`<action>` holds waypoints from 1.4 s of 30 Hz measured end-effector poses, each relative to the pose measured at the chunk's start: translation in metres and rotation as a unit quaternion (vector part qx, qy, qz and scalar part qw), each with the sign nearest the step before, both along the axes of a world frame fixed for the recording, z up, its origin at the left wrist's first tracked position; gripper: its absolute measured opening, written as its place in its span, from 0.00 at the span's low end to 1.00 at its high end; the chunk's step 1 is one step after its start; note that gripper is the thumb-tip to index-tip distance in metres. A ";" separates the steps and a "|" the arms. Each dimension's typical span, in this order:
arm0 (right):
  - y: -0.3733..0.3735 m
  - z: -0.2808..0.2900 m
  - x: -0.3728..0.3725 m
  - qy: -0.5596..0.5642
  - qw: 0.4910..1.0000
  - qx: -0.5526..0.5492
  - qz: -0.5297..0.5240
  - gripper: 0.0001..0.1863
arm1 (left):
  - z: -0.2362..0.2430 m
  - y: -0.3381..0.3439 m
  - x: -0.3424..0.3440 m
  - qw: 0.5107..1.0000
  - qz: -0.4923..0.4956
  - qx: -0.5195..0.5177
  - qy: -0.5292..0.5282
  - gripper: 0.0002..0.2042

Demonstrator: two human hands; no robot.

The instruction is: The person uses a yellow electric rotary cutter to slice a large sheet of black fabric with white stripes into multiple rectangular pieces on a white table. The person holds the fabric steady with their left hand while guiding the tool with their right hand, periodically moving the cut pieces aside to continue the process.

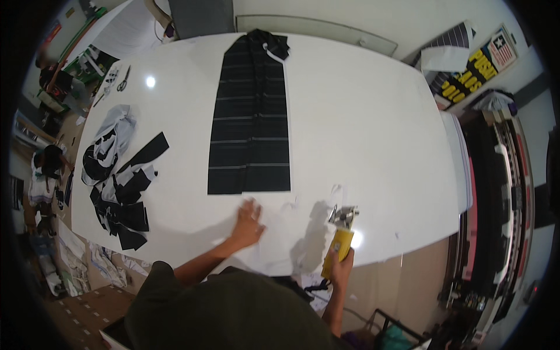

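A long stack of black striped fabric (249, 122) lies lengthwise on the white table (361, 128), its far end bunched with a pale piece showing. Just below its near edge is my left hand (249, 224), slightly blurred, with fingers stretched out and nothing seen in them. My right hand (342, 262) is wrapped round the yellow body of an electric fabric cutter (338, 248). The cutter's metal head points away from me, near the table's front edge and apart from the fabric.
Black and grey fabric scraps (125, 186) are heaped on the table's left side. Scissors (123, 80) rest at the far left. Small white paper bits (336, 189) lie near the cutter. Fabric rolls (496, 192) stand along the right. Another person (52, 81) is at the far left.
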State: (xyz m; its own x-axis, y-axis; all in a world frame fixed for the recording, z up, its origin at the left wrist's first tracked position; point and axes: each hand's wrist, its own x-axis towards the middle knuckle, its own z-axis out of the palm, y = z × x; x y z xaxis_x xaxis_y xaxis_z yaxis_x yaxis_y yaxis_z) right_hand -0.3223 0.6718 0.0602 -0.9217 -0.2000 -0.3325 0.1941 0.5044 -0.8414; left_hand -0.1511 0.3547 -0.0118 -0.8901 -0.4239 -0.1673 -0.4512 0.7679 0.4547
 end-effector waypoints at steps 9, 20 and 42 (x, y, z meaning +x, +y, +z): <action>0.049 0.061 0.024 0.088 0.992 -0.044 -0.080 0.25 | 0.003 0.109 -0.083 0.934 -0.260 0.195 0.151 0.17; 0.088 0.058 0.045 0.073 0.984 -0.061 -0.149 0.28 | 0.020 0.134 -0.107 0.805 -0.468 0.363 -0.013 0.19; -0.009 0.043 0.119 0.132 0.929 0.221 0.264 0.30 | 0.030 0.042 0.063 0.998 -0.007 -0.041 -0.045 0.44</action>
